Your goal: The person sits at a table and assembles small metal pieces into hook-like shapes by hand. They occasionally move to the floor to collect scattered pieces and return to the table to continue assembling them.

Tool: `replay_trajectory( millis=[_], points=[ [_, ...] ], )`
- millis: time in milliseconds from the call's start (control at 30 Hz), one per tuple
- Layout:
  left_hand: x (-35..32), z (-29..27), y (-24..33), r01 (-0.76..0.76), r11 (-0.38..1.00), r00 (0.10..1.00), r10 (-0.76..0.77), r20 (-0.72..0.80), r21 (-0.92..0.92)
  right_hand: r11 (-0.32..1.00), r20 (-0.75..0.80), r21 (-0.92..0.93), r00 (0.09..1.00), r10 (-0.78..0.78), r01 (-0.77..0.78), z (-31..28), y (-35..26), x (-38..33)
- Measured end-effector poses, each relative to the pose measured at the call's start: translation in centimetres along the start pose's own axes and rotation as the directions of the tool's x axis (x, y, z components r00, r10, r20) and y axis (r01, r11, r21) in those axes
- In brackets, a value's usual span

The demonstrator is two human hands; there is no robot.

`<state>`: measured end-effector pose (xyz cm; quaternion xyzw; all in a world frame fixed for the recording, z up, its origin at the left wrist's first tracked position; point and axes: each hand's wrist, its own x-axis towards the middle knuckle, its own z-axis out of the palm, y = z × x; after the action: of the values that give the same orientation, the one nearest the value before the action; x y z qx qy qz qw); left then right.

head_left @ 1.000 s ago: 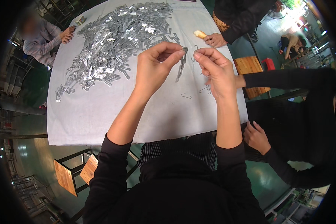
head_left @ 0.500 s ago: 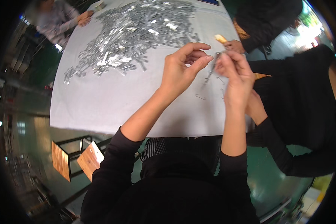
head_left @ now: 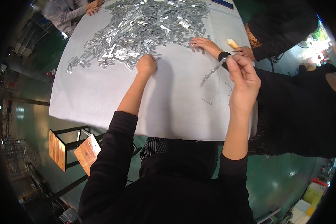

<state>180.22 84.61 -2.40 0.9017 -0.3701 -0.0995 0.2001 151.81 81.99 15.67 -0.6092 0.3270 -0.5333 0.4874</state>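
Observation:
My right hand [head_left: 244, 84] is raised over the right part of the white-covered table, pinching the top of a thin wire strung with small grey metal pieces [head_left: 212, 72]. The wire slants down to the left. My left hand [head_left: 147, 65] is at the near edge of a wide pile of small flat silvery metal strips [head_left: 138, 28]. Its fingers are curled closed, and what they hold, if anything, is hidden by the hand. On the cloth left of my right wrist lies a bent wire hook [head_left: 207, 101], with another hook [head_left: 228, 86] farther up.
At the right, a co-worker's hand [head_left: 204, 44] reaches to the pile's edge; another person's hand [head_left: 246, 53] is by a yellowish handle [head_left: 232, 43]. A person's hands [head_left: 94, 6] rest at the far left edge. Wooden-topped stools [head_left: 87, 154] stand lower left. A dark phone-like slab [head_left: 223, 3] lies far right.
My left hand has moved left, away from my right hand, and closed at the pile. My right hand still holds the strung wire, slightly farther right. A co-worker's hand now reaches to the pile.

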Motion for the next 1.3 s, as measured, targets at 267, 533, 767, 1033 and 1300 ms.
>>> replay_trajectory(
  millis=[267, 533, 767, 1033, 1300],
  points=[
    [1.4, -0.4, -0.8, -0.180, 0.967, 0.968, 0.207, 0.144, -0.183, 0.996, 0.077, 0.073, 0.995, -0.064, 0.058, 0.7, -0.2, -0.4],
    [-7.9, -13.1, 12.5, -0.261, 0.578, 0.873, 0.483, 0.066, -0.773, 0.996, 0.127, -0.058, 0.990, -0.064, 0.072, 0.2, -0.2, -1.4],
    [-12.5, -17.5, 15.8, -0.444, 0.534, 0.798, 0.601, -0.047, -0.720, 0.967, 0.143, -0.157, 0.974, -0.178, 0.200, 0.7, -1.4, -2.0],
    [-14.1, -17.4, 16.5, -0.518, 0.490, 0.799, 0.570, -0.191, -0.701, 0.947, 0.082, -0.226, 0.973, -0.214, 0.227, 1.2, -0.7, -2.4],
    [-12.5, -16.4, 16.0, -0.497, 0.355, 0.815, 0.503, -0.286, -0.792, 0.851, 0.059, -0.521, 0.998, -0.036, 0.061, -6.2, 12.2, -0.3]
  ],
)
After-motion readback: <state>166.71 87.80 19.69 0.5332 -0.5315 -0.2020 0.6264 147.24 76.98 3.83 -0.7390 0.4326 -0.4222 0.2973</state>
